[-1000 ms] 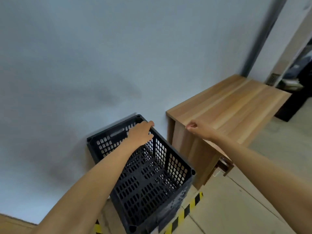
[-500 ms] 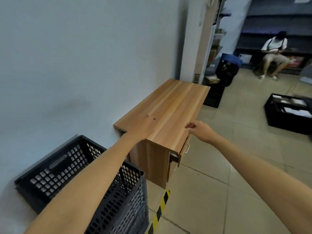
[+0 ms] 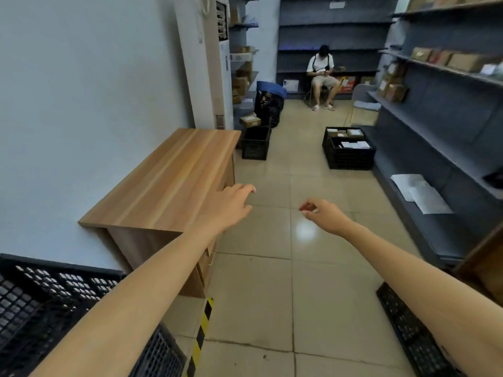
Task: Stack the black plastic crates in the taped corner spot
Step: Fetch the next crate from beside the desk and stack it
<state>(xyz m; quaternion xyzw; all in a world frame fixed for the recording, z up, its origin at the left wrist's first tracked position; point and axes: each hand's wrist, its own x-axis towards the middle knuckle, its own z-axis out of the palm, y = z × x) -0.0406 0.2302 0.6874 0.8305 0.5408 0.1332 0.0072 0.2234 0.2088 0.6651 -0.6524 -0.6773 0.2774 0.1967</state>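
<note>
A view from a head-worn camera looks down a storeroom aisle with tiled floor. Both bare arms reach forward, and neither hand holds anything. The left hand (image 3: pixel 231 204) hangs just off the near right corner of a wooden desk (image 3: pixel 168 180), fingers spread loosely open. The right hand (image 3: pixel 324 213) floats over the bare floor to the right, fingers loosely curled with thumb and forefinger near each other but gripping nothing. At the near left, against the wall, sits a black plastic crate (image 3: pixel 49 300), beside a strip of yellow-and-black tape (image 3: pixel 201 333) on the floor that marks the corner spot. Farther down the aisle stand two more black crates: an empty-looking one (image 3: pixel 255 144) just past the desk's far end, and a larger one (image 3: pixel 348 152) on the right with boxes inside, near grey shelving (image 3: pixel 441 110). A dark mesh edge of another crate (image 3: pixel 408 330) shows at the near right. A seated person (image 3: pixel 322 77) is at the far end. The step in hand appears to be going for the next crate; the next move likely calls for walking forward and gripping one by its rim with both hands.
</note>
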